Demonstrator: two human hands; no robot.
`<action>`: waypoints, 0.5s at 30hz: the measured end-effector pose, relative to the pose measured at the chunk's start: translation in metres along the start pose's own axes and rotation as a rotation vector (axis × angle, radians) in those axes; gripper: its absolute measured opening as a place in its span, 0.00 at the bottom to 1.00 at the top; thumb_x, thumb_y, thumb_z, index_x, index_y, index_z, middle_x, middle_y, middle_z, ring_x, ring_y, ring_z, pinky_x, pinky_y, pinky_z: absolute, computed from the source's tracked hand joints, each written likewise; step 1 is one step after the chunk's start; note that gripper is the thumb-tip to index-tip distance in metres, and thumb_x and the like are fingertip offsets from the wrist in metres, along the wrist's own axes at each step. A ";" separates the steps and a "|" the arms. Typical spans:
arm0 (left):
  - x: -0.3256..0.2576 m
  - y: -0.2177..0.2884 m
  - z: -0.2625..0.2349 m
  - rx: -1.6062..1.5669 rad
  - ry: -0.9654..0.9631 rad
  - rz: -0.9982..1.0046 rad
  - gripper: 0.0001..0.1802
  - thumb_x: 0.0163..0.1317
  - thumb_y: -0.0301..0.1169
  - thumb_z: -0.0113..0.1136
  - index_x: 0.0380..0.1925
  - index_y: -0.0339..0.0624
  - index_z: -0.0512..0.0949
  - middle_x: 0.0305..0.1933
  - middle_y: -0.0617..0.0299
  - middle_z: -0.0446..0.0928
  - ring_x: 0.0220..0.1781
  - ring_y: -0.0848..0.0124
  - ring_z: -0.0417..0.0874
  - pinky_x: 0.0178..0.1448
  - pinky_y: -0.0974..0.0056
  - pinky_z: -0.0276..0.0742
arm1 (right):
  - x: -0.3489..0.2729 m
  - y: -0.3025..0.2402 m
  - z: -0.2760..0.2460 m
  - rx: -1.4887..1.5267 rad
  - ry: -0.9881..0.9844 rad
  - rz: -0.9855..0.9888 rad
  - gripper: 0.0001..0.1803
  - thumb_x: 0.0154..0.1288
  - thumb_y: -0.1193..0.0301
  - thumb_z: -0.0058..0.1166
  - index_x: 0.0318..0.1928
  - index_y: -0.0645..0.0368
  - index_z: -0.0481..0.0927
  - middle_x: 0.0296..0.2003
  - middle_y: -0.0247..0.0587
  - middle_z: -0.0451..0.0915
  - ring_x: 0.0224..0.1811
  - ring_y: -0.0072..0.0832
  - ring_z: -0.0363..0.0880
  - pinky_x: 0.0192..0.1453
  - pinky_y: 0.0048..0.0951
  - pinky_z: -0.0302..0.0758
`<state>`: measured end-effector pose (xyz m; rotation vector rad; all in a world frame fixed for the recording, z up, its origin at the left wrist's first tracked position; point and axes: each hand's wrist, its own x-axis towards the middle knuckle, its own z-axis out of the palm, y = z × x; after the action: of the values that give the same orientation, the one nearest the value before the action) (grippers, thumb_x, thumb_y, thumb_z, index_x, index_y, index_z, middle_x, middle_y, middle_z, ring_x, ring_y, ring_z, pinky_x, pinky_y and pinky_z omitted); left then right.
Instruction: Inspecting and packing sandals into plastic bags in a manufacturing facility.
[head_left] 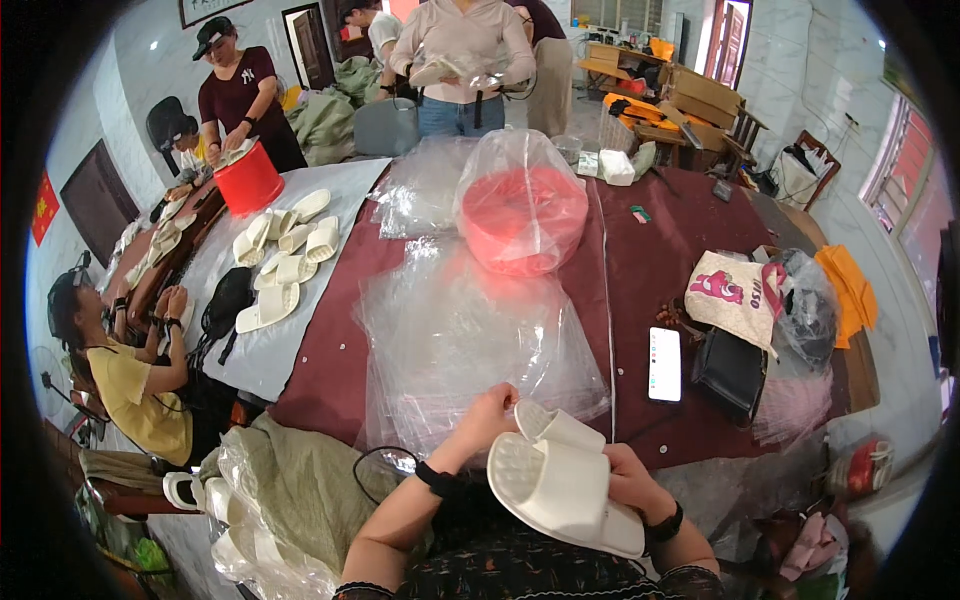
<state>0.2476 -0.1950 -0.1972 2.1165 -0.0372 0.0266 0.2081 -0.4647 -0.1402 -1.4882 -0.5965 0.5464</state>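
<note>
A pair of cream slide slippers point(560, 480) is in my right hand point(637, 482), whose fingers are wrapped around their side near the straps. One slipper overlaps the other, and both are tilted above the near edge of the table. My left hand point(488, 420) is closed beside the toe of the upper slipper, fingertips curled together; whatever they pinch, if anything, is too small to make out. Beyond it lies a stack of clear plastic bags point(460, 330). A red round stool point(525, 220) wrapped in clear plastic stands at the far side of the stack.
More cream slippers point(285, 270) lie on the white sheet at left, near a black bag point(228, 300). At right are a phone point(664, 365), a black pouch point(728, 370) and a patterned bag point(733, 290). A sack point(300, 490) stands at lower left. Several people work around the table.
</note>
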 end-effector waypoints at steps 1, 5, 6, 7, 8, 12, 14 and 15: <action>-0.001 -0.001 -0.001 -0.105 -0.081 -0.030 0.14 0.55 0.34 0.70 0.32 0.38 0.76 0.26 0.58 0.75 0.30 0.67 0.76 0.37 0.62 0.73 | 0.005 -0.001 0.002 -0.110 0.023 0.013 0.13 0.67 0.71 0.53 0.48 0.67 0.81 0.38 0.35 0.85 0.41 0.16 0.78 0.44 0.23 0.75; 0.005 -0.029 -0.006 -0.443 -0.088 -0.104 0.10 0.60 0.32 0.67 0.33 0.38 0.78 0.28 0.65 0.75 0.31 0.76 0.74 0.36 0.67 0.72 | 0.002 0.019 -0.004 -0.407 0.247 0.176 0.16 0.65 0.63 0.56 0.40 0.67 0.83 0.28 0.48 0.84 0.31 0.30 0.83 0.37 0.32 0.77; 0.006 -0.032 -0.011 -0.375 -0.065 -0.083 0.08 0.61 0.31 0.65 0.34 0.38 0.79 0.29 0.66 0.76 0.32 0.78 0.73 0.36 0.69 0.72 | 0.005 0.021 -0.005 -0.591 0.321 0.075 0.19 0.63 0.60 0.57 0.35 0.68 0.82 0.25 0.54 0.81 0.27 0.45 0.82 0.33 0.39 0.75; 0.007 -0.029 -0.014 -0.309 -0.044 -0.062 0.06 0.63 0.30 0.63 0.35 0.39 0.80 0.30 0.68 0.76 0.32 0.81 0.73 0.36 0.70 0.71 | 0.006 0.021 -0.005 -0.591 0.321 0.074 0.19 0.63 0.60 0.57 0.35 0.68 0.82 0.25 0.54 0.81 0.27 0.45 0.82 0.33 0.39 0.75; 0.006 -0.013 -0.016 -0.267 0.009 -0.082 0.05 0.63 0.28 0.62 0.36 0.39 0.81 0.30 0.64 0.77 0.31 0.75 0.76 0.36 0.68 0.73 | 0.006 0.022 -0.005 -0.719 0.319 0.070 0.19 0.63 0.60 0.57 0.31 0.68 0.81 0.24 0.54 0.81 0.26 0.48 0.81 0.32 0.42 0.75; -0.004 0.036 -0.025 0.030 0.045 0.151 0.07 0.60 0.27 0.63 0.38 0.40 0.83 0.32 0.58 0.78 0.32 0.65 0.81 0.36 0.64 0.76 | 0.022 0.021 0.011 -0.963 0.265 -0.046 0.21 0.64 0.59 0.57 0.23 0.66 0.77 0.21 0.54 0.78 0.25 0.51 0.78 0.32 0.47 0.73; -0.008 0.040 -0.021 0.247 0.102 0.406 0.12 0.59 0.27 0.63 0.44 0.45 0.82 0.34 0.55 0.77 0.33 0.58 0.81 0.38 0.60 0.79 | 0.044 0.026 0.018 -0.990 0.299 -0.096 0.21 0.64 0.59 0.57 0.23 0.65 0.77 0.21 0.54 0.78 0.26 0.51 0.79 0.32 0.47 0.73; -0.008 0.045 -0.021 0.250 0.110 0.408 0.12 0.59 0.27 0.63 0.44 0.45 0.82 0.34 0.55 0.77 0.33 0.58 0.81 0.38 0.60 0.79 | 0.056 0.030 0.019 -1.016 0.341 -0.136 0.20 0.65 0.59 0.56 0.24 0.64 0.77 0.21 0.54 0.78 0.26 0.51 0.79 0.32 0.48 0.74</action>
<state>0.2374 -0.2005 -0.1487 2.3189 -0.4190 0.4081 0.2382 -0.4129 -0.1688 -2.3984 -0.7359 -0.1850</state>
